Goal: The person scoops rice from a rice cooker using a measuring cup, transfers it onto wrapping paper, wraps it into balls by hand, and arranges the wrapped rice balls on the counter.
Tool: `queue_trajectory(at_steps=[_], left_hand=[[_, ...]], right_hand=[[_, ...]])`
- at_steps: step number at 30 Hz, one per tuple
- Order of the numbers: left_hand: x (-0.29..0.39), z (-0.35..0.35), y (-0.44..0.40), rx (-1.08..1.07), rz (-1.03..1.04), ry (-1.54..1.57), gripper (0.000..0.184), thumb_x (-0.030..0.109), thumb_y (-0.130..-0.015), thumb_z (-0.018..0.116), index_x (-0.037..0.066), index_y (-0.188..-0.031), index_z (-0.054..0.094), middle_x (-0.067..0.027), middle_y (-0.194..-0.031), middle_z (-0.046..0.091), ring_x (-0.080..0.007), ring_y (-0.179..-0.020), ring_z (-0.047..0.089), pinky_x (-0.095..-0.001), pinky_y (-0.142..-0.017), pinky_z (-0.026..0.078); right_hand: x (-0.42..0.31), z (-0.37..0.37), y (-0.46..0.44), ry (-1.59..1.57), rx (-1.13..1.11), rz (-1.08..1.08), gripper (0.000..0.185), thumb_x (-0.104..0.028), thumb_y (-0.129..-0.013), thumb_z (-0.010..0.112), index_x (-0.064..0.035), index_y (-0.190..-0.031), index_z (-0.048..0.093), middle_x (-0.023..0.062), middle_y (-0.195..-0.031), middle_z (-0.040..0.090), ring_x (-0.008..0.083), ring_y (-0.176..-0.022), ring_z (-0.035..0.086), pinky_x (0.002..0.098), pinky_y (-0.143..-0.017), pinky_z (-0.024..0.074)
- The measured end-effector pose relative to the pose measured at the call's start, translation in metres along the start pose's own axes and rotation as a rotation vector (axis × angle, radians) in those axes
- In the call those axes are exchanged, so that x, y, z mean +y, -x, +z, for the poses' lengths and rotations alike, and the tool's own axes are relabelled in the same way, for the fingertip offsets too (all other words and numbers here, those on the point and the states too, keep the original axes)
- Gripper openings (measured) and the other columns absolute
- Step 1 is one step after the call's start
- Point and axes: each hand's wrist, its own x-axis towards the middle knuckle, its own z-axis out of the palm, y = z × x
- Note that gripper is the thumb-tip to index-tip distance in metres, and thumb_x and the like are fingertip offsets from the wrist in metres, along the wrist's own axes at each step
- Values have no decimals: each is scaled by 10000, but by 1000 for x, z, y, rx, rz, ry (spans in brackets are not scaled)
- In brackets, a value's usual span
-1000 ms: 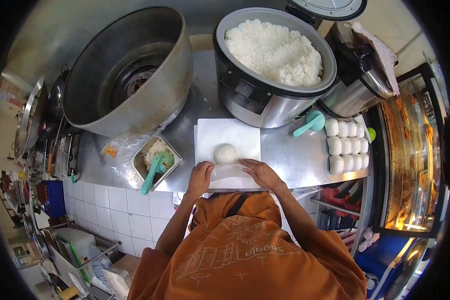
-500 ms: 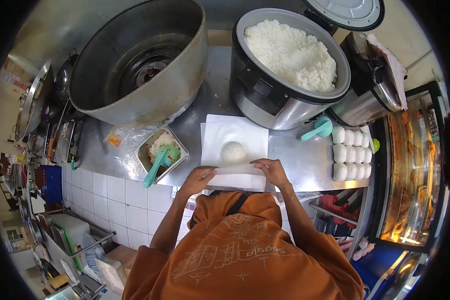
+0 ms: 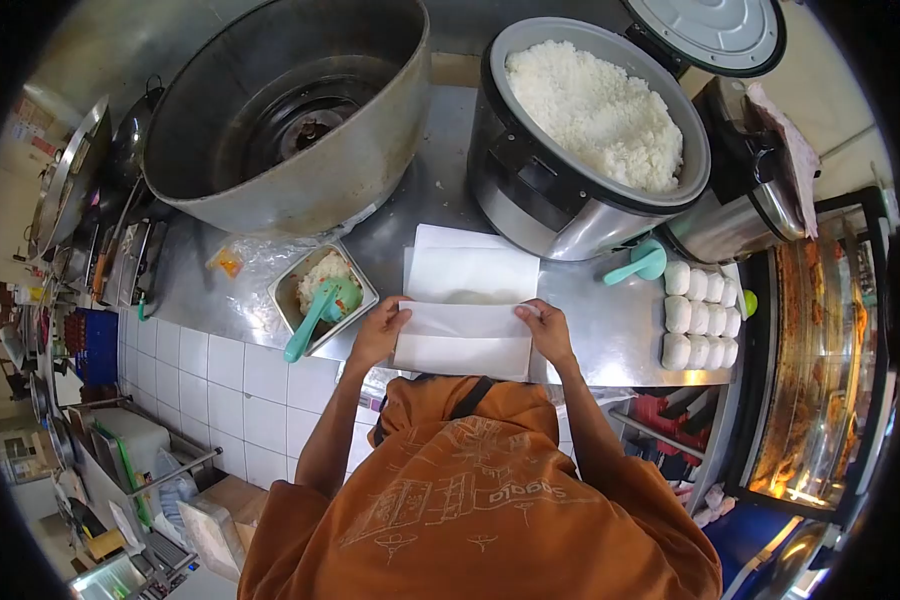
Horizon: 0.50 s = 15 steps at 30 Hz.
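A sheet of white paper [image 3: 465, 322] has its near edge lifted and folded over a rice mound [image 3: 470, 297], of which only a faint sliver shows. My left hand [image 3: 382, 325] pinches the left end of the raised fold, and my right hand [image 3: 542, 325] pinches the right end. More white sheets [image 3: 475, 262] lie beneath on the steel counter. Left of the paper is a square metal tin [image 3: 363, 310] of rice mix, with a green scoop [image 3: 315, 325] in it. Several white wrapped rolls [image 3: 677, 314] stand in rows on the right.
A big metal pot [image 3: 370, 150] stands at the back left. The open rice cooker [image 3: 530, 195], full of rice, stands behind the paper. Another green scoop [image 3: 646, 262] lies by the rolls. A glass display case [image 3: 815, 350] is at the far right; clear plastic [image 3: 270, 262] lies behind the tin.
Both hands have lifted the near edge of the paper and carried it away from the body, over the rice mound, which is now nearly hidden. The camera view has shifted a little.
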Motion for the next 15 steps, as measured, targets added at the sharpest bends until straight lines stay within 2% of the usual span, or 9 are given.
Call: queue_trajectory(at_steps=[1, 2, 5, 6, 8, 9, 12, 15], left_hand=[[1, 3, 0, 68, -58, 73, 261, 227, -1026, 585, -11, -1132, 601, -167, -882, 715, -159, -769, 645, -319, -758, 521], [-24, 14, -7, 164, 2, -11, 198, 176, -1029, 588, -3, -1114, 585, -119, -871, 709, -138, -776, 630, -295, -746, 511], [-45, 38, -4, 425, 114, 17, 163, 136, -1023, 593, 16, -1134, 589, -99, -860, 698, -135, -804, 633, -290, -759, 506], [-44, 41, -3, 465, 125, 135, 144, 69, -1005, 582, 22, -1140, 596, -154, -937, 695, -196, -830, 659, -309, -769, 519], [-44, 48, 4, 571, 177, 35, 184, 43, -978, 582, 26, -1160, 601, -190, -1065, 668, -238, -947, 658, -347, -836, 514], [-37, 52, 10, 627, 203, -12, 206, 30, -965, 582, 27, -1170, 603, -207, -1130, 655, -259, -1005, 658, -366, -870, 512], [9, 54, 44, 473, 397, -624, 344, 47, -928, 584, 37, -1272, 588, -175, -1333, 567, -276, -1213, 568, -420, -1025, 443], [23, 58, 29, -49, 805, -790, 480, 103, -904, 597, 48, -1378, 543, -117, -1422, 517, -249, -1315, 485, -441, -1129, 346]], right_hand=[[3, 1, -2, -21, 33, 32, 268, -240, -989, 672, 21, -1035, 707, 38, -777, 685, 79, -703, 562, 269, -651, 473], [7, 2, -4, -42, 68, 65, 266, -242, -991, 670, 20, -1026, 704, 26, -755, 672, 71, -684, 549, 262, -629, 461], [24, 11, -9, 32, 126, 21, 281, -256, -993, 667, 23, -1008, 694, 14, -702, 635, 65, -640, 521, 257, -590, 430], [19, 11, -8, 54, 133, 55, 278, -253, -995, 656, 21, -1015, 699, 48, -716, 655, 95, -652, 556, 275, -615, 453], [7, 9, -5, 98, 146, 124, 276, -247, -1000, 635, 17, -1029, 710, 116, -745, 693, 154, -677, 626, 312, -664, 500], [10, 10, -4, 73, 163, 111, 282, -251, -1006, 623, 17, -1029, 708, 122, -753, 695, 157, -679, 629, 316, -664, 502], [17, 13, -6, 40, 222, 32, 301, -263, -1023, 589, 15, -1035, 702, 140, -779, 699, 167, -696, 643, 329, -671, 507], [21, 13, -7, 80, 298, -87, 321, -283, -1031, 569, 12, -1074, 687, 155, -822, 706, 190, -734, 658, 343, -698, 515]])
